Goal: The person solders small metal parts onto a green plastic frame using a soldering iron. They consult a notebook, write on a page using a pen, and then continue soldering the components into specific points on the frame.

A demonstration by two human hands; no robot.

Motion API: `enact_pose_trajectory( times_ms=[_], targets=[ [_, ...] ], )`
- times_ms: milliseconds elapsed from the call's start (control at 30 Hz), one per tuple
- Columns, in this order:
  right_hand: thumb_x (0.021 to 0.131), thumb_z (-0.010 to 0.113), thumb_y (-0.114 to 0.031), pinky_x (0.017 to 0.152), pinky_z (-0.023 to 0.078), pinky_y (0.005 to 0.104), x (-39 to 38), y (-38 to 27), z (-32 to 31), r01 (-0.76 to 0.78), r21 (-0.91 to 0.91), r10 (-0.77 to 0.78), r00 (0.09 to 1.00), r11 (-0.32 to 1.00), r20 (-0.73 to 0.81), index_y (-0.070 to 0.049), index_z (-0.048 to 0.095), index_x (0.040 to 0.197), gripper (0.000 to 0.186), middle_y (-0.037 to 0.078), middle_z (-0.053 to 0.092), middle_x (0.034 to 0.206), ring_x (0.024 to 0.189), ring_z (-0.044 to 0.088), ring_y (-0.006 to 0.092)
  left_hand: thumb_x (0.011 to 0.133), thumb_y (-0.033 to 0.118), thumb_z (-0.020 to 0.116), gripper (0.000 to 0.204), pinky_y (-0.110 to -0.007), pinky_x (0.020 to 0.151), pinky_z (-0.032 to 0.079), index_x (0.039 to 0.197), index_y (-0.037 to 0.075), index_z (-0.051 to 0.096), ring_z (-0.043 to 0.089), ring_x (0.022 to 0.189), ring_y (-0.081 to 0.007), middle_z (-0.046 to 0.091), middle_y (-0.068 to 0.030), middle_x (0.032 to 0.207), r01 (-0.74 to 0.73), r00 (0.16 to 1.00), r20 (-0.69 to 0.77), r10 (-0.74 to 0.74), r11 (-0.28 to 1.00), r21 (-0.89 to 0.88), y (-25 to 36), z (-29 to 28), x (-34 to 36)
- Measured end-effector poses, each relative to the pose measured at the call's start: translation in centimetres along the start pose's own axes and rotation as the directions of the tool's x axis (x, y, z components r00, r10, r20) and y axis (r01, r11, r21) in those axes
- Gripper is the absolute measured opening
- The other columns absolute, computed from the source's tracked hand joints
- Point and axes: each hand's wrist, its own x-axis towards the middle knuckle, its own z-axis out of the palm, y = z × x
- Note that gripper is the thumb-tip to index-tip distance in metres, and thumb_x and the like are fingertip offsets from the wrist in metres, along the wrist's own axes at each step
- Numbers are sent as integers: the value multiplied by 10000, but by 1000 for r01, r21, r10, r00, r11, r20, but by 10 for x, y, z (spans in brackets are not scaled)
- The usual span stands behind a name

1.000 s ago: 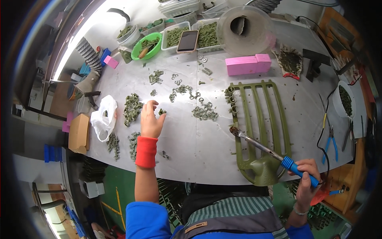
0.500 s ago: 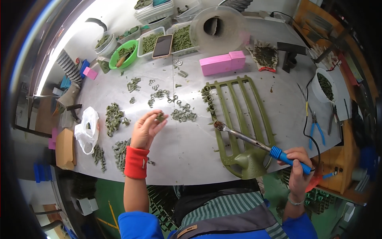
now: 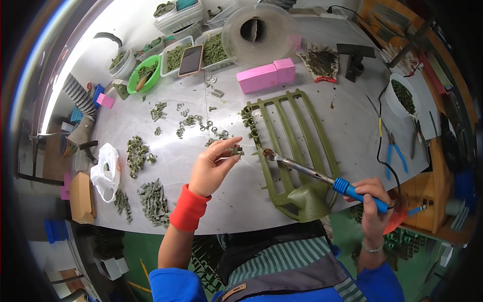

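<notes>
- My right hand [image 3: 371,201], wrapped round a blue-handled iron [image 3: 307,170].
- Green slatted frame [image 3: 305,199], flat on the table [image 3: 236,211], partly beneath the iron.
- My left hand [image 3: 215,163], apart from the right, pinching a small green piece [image 3: 235,150] left of the frame.
- Pink block [image 3: 265,76], beyond the frame.

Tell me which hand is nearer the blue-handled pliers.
Right. The right hand, around the blue-handled tool, is just below the pliers in view; the left hand, pinching a small green part, is well to their left, beyond the green frame.
</notes>
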Motion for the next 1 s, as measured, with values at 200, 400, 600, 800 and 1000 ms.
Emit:
enact_pose_trajectory(
  times_ms=[200,400,600,800,1000],
  targets=[
    [915,558,-33,754,641,388,-2,0,0,-20,27,20,1000,999,-1,67,651,968,146,200,591,1057,865,680,269,893,-32,672,358,-287,861,584,1238,62,674,650,1033,-169,606,-59,1181,-110,994,27,107,983,144,8,13,6],
    [905,572,-19,789,635,388,-3,4,4,-39,58,37,999,998,29,69,660,985,148,199,592,1061,889,677,265,872,-35,687,335,-291,846,591,1199,35,674,671,981,-180,653,-91,1114,-217,975,16,223,925,312,11,31,10],
    [934,522,-55,746,627,385,-3,13,9,2,8,-3,998,1000,56,65,634,982,171,204,590,1048,815,683,275,818,-11,735,321,-332,780,571,1133,27,688,657,930,-244,692,-96,1054,-349,919,53,391,742,573,9,40,19],
    [903,582,8,839,620,379,-2,22,15,-38,71,35,999,997,39,62,671,1009,148,191,605,1063,907,682,262,762,51,785,315,-393,857,495,1068,51,710,595,958,-278,703,-65,1033,-419,841,108,531,510,751,7,43,25],
    [898,578,33,844,622,383,3,33,23,-30,139,24,999,990,48,57,671,1014,151,190,604,1062,909,681,255,766,89,788,298,-396,869,479,1053,57,717,584,962,-266,704,-55,1026,-407,843,133,522,456,791,5,45,29]
  ],
)
